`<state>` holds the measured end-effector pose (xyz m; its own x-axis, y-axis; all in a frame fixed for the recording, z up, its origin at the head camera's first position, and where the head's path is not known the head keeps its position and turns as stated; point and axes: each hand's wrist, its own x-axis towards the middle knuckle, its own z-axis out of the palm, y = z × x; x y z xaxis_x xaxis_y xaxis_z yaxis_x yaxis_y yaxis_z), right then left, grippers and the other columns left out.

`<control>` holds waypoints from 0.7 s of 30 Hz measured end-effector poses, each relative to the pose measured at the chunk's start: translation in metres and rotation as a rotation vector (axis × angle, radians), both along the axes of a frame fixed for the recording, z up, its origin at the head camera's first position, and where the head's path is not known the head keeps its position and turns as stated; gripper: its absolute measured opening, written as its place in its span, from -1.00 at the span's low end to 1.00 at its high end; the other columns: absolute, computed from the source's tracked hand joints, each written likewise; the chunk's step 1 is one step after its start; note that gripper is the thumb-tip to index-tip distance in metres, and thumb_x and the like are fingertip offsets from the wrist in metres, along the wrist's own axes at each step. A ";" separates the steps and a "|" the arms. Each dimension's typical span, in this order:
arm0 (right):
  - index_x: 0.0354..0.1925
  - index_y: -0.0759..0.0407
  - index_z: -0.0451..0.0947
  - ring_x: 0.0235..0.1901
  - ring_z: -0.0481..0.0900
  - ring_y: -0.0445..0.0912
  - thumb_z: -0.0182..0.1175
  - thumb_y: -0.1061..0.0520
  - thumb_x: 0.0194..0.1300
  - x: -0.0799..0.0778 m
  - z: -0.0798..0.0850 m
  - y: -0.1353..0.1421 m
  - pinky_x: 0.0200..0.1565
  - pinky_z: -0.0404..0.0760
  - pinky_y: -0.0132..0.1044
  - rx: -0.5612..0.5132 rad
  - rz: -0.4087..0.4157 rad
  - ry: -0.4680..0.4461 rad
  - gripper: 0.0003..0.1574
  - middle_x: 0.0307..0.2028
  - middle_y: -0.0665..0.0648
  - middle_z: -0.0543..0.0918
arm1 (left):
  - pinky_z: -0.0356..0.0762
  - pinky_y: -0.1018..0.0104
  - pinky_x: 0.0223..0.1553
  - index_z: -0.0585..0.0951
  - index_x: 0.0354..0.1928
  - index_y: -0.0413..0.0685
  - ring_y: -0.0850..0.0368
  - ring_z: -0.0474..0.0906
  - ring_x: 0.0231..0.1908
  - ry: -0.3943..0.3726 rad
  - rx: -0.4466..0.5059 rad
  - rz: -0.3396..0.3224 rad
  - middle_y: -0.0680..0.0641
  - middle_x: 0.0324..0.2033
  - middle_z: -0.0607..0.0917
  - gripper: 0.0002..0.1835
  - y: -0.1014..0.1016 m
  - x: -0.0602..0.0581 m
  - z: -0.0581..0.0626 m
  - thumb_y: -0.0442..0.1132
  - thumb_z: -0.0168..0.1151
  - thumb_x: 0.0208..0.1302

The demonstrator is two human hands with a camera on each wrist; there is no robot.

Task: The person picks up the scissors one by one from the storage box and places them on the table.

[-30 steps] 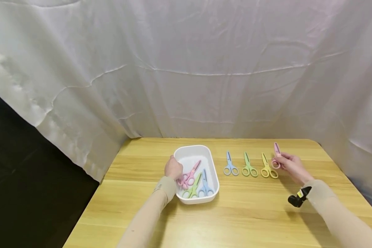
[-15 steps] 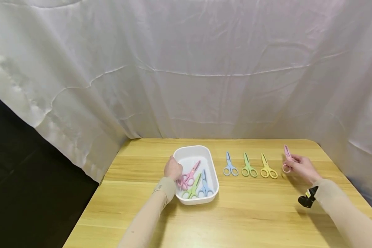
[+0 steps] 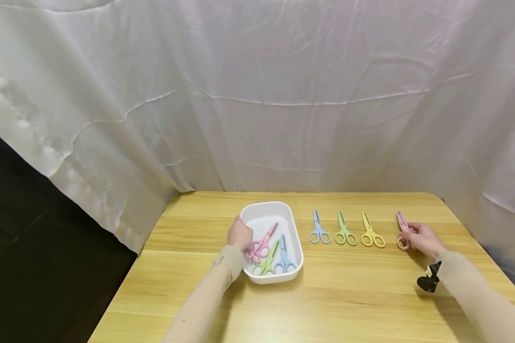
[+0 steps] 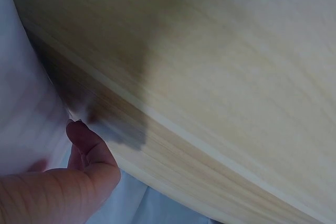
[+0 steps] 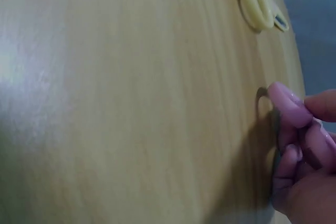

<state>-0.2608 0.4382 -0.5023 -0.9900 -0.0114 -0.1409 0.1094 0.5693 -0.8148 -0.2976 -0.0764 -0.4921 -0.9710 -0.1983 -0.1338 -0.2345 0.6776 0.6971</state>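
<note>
My right hand (image 3: 425, 238) pinches pink scissors (image 3: 401, 221) by the handles, blades pointing to the far edge, at the right end of a row. In the right wrist view their pink handles (image 5: 290, 106) sit between thumb and fingers, close to the wood. Left of them lie yellow scissors (image 3: 367, 224), green scissors (image 3: 342, 221) and blue scissors (image 3: 316, 220). My left hand (image 3: 240, 233) grips the left rim of a white tray (image 3: 299, 245). Inside are pink scissors (image 3: 269, 233), green scissors (image 3: 273, 250), blue scissors (image 3: 284, 247) and another pink handle, partly covered.
The wooden table (image 3: 334, 305) ends at a pale curtain (image 3: 266, 143) behind and at the right. A dark cloth (image 3: 47, 262) hangs beyond the left edge. A black camera (image 3: 429, 278) is fixed at my right wrist.
My right hand has carried the pink scissors rightward, away from the yellow pair, then nearer to me and down towards the table. The left hand and the tray have stayed in place.
</note>
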 end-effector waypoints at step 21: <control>0.36 0.76 0.04 -0.27 0.45 -0.37 -0.04 0.12 0.54 -0.004 -0.008 -0.006 -0.32 0.53 -0.53 0.102 -0.010 0.038 -0.22 0.06 0.66 0.48 | 0.59 0.32 -0.68 0.09 0.54 -0.32 -0.28 0.55 0.12 -0.015 0.044 0.004 -0.45 0.29 0.48 -0.23 0.000 -0.001 -0.001 -0.42 0.04 0.27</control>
